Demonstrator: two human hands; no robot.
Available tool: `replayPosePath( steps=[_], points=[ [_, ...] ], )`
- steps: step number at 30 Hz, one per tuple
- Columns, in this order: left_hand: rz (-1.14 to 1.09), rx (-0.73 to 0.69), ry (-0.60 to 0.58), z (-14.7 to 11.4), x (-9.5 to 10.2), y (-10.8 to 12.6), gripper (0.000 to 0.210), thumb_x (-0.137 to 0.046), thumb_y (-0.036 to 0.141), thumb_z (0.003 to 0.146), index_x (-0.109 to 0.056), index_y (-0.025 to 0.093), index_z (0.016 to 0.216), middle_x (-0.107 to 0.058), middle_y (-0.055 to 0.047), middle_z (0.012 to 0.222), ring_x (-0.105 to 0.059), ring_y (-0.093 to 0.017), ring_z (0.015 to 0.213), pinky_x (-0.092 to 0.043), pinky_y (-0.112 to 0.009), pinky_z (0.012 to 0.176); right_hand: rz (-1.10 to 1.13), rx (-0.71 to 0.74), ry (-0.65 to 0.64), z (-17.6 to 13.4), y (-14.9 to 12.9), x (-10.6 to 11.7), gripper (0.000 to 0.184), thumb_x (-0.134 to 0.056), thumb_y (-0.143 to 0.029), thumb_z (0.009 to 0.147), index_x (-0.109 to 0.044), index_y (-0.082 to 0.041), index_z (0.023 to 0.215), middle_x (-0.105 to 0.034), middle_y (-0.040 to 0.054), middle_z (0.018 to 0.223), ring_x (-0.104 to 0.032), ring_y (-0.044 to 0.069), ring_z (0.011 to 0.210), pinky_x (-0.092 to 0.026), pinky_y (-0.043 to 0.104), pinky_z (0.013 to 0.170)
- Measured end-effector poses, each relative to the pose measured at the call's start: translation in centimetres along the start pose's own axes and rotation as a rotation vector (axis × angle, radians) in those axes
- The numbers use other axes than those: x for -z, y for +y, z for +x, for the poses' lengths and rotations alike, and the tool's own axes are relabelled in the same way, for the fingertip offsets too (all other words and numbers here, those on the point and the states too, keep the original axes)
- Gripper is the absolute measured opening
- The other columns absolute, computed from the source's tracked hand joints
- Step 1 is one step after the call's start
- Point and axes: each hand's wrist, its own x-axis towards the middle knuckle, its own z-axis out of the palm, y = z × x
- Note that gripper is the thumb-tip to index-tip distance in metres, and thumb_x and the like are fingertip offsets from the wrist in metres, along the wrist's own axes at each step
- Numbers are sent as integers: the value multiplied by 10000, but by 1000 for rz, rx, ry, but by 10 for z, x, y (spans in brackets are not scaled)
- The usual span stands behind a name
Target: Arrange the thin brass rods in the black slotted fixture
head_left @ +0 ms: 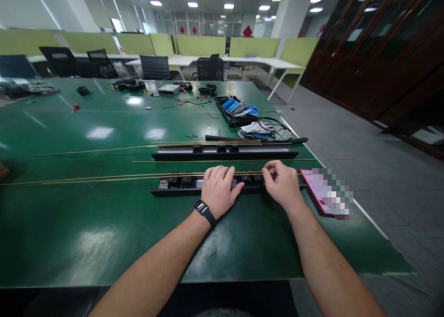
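Note:
My left hand [219, 190], a dark watch on its wrist, lies over the near black-and-silver rail [187, 191]. Its fingers are stretched out across thin gold-coloured rods [104, 178], thumb apart. Those rods run lengthwise along the rail's far side and stretch well past its left end. At the rail's right part, my right hand [282, 183] is closed in a pinch on a thin rod; the exact contact is partly hidden by the fingers. Black blocks [187, 180] sit inside the rail. A single rod [194, 161] lies just beyond it.
A second rail [225, 156] with rods on top lies parallel, farther back. A red-edged board [317, 192] is right of my right hand, near the table edge. Beyond are gloves [256, 128], a black tray [227, 116] with blue items, and a white box [169, 89].

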Motion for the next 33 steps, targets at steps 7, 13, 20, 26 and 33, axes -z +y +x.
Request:
replayPosePath(
  steps=[7, 13, 20, 26, 33],
  points=[
    [1, 1, 8, 0, 0, 0, 453, -587, 487, 1003, -625, 190, 1343, -713, -125, 1239, -601, -297, 1235, -402, -479, 1077, -4, 40, 9, -1, -1, -3, 189, -614, -417, 930, -619, -229, 908, -695, 12, 776, -626, 203, 745, -400, 397, 883],
    [-2, 9, 11, -1, -1, 0, 450, -588, 490, 1002, -629, 199, 1343, -712, -122, 1241, -599, -300, 1240, -397, -481, 1083, -4, 64, -8, -3, 2, -6, 158, -575, -379, 951, -629, -232, 929, -701, 15, 806, -651, 208, 797, -381, 408, 926],
    [5, 0, 15, 0, 1, 1, 447, -586, 483, 1004, -635, 183, 1333, -715, -124, 1242, -607, -297, 1225, -401, -482, 1076, 5, 61, -18, -2, -2, -4, 132, -561, -341, 942, -628, -229, 921, -677, 8, 779, -637, 198, 762, -391, 393, 896],
    [3, 1, 8, 0, 1, 0, 445, -595, 482, 1000, -637, 186, 1329, -718, -123, 1239, -610, -296, 1220, -403, -483, 1074, 24, 44, -15, -2, -2, -4, 116, -571, -335, 933, -620, -231, 919, -669, 5, 756, -627, 194, 738, -406, 384, 878],
    [-1, 3, 6, 0, 0, 0, 450, -593, 489, 999, -632, 197, 1339, -712, -122, 1247, -603, -294, 1231, -402, -476, 1074, 5, 29, -14, -1, 0, -5, 122, -568, -343, 930, -620, -233, 921, -650, -9, 727, -594, 180, 679, -398, 387, 874]
  ],
)
